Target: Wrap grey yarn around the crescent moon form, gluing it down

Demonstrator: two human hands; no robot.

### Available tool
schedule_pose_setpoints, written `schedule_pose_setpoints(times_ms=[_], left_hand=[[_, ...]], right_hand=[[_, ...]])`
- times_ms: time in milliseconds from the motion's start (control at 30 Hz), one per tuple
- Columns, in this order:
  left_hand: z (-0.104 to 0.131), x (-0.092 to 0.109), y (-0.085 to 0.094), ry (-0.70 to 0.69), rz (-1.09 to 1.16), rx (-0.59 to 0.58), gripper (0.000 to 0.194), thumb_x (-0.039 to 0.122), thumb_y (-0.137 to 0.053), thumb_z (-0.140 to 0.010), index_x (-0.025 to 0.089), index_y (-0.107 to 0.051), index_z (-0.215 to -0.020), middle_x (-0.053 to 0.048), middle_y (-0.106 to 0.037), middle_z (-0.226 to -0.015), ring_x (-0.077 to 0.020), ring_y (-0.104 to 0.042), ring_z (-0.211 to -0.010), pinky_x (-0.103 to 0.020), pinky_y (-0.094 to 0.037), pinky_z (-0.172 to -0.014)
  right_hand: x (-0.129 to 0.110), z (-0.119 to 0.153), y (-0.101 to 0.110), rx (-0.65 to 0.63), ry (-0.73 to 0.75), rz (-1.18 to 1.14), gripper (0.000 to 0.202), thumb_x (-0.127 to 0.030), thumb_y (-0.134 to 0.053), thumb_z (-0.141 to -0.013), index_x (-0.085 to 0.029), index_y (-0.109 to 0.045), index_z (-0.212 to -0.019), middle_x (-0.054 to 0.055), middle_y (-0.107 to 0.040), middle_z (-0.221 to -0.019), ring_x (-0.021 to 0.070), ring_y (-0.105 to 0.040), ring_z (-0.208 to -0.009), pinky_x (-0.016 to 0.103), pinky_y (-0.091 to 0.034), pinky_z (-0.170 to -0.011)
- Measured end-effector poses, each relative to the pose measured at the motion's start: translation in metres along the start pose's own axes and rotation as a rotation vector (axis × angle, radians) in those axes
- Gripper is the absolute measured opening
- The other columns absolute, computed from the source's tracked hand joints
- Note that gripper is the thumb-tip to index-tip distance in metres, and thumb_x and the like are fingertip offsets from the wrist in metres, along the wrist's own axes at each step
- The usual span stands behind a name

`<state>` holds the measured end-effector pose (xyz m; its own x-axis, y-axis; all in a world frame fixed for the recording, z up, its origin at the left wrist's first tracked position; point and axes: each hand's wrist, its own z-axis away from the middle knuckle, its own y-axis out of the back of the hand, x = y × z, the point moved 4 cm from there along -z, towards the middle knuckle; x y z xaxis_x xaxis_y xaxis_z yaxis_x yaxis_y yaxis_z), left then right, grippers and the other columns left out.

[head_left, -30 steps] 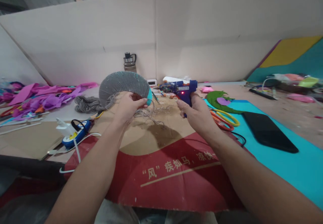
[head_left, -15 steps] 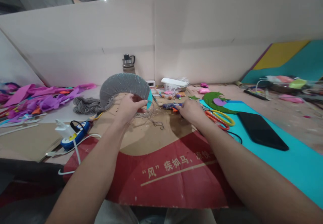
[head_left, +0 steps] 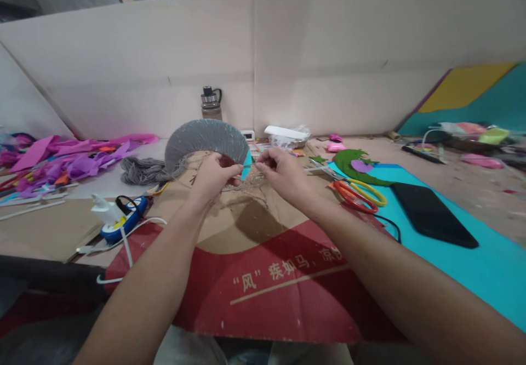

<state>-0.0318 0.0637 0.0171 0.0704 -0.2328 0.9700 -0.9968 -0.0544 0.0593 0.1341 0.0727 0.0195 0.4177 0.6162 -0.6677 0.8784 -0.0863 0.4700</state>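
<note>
Evidently the grey curved piece (head_left: 205,132) stood on the cardboard (head_left: 263,244), with a loose yarn bundle (head_left: 142,171) beside its left side and scissors (head_left: 372,207) off to its right. At its blue end (head_left: 246,172), the left hand (head_left: 210,180) had thumb and fingertips pinched on a strand (head_left: 249,165); whether they gripped the piece too, I couldn't tell. The right hand (head_left: 283,174) pinched the strand with nearly closed fingers. The piece looked light and fairly stiff, best held by its thick body; the strand seemed soft, easily frayed, suited to a fingertip grip.
</note>
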Motion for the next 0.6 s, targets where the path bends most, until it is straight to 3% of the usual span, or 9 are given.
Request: schedule_pose_setpoints(times_ms=[100,200,600], left_hand=[[0.001,0.000,-0.003,-0.012,-0.018,-0.040,0.020,0.017,-0.071,-0.059,0.015,-0.063,-0.077,0.001,-0.060,-0.068,-0.0100,-0.053,-0.056,-0.021,-0.047,-0.046],[0.002,-0.001,-0.006,-0.004,-0.021,-0.080,0.020,0.018,-0.072,-0.060,0.014,-0.062,-0.077,0.000,-0.060,-0.070,-0.0100,-0.053,-0.055,-0.021,-0.047,-0.046],[0.007,0.002,-0.013,0.001,-0.081,-0.135,0.019,0.015,-0.069,-0.061,0.015,-0.063,-0.079,-0.001,-0.059,-0.068,-0.0111,-0.053,-0.057,-0.022,-0.046,-0.046]], right_hand=[[-0.008,-0.002,0.009,0.079,0.148,0.089,0.006,-0.015,-0.059,-0.084,-0.020,-0.060,-0.081,0.005,-0.061,-0.083,0.0190,-0.054,-0.080,0.033,-0.042,-0.073],[-0.012,-0.002,0.010,0.116,0.206,0.116,0.008,-0.012,-0.058,-0.085,-0.020,-0.060,-0.083,0.006,-0.061,-0.088,0.0197,-0.055,-0.083,0.034,-0.041,-0.075],[-0.007,0.000,0.020,0.140,0.127,0.122,0.009,-0.016,-0.062,-0.084,-0.022,-0.057,-0.080,0.004,-0.060,-0.086,0.0187,-0.052,-0.080,0.034,-0.040,-0.075]])
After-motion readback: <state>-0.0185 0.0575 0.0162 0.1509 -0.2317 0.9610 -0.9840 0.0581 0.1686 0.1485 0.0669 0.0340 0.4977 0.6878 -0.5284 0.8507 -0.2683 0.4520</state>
